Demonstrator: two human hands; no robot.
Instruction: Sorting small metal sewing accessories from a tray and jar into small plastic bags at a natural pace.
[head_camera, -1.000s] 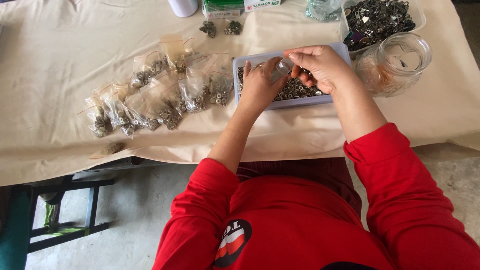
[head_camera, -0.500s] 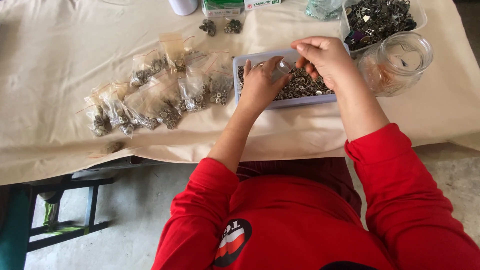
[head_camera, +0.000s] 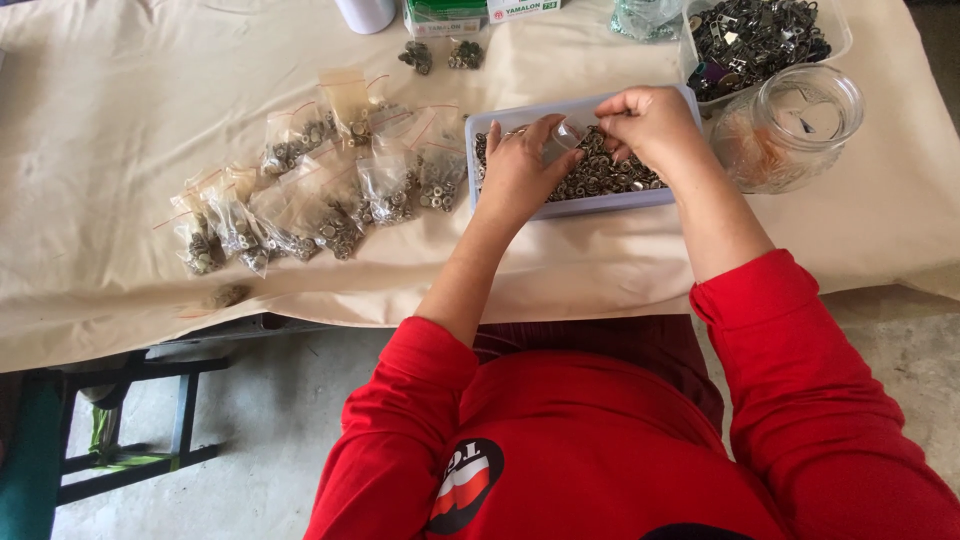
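Seen from above, a person in red sleeves works at a cloth-covered table (head_camera: 120, 110).

Far left on the cloth lies a row of small clear filled bags (head_camera: 320, 200), each holding metal pieces, spread side by side and partly overlapping.

Just right of them sits a shallow blue tray (head_camera: 600, 203) heaped with small metal rings. Both hands are over it. The left hand (head_camera: 520, 175) rests on the tray's near-left part, its fingers curled and pinching one edge of a small empty bag (head_camera: 567, 135). The right hand (head_camera: 650, 125) hovers above the tray's middle, fingers bunched and pinched at the bag's mouth; whether it grips a ring I cannot tell.

Further right stand a clear jar (head_camera: 795, 125) and, behind it, a tub of dark metal parts (head_camera: 760, 30).

The step in hand looks like filling a bag with rings from the tray. The next move seems to call for holding the mouth open steadily.
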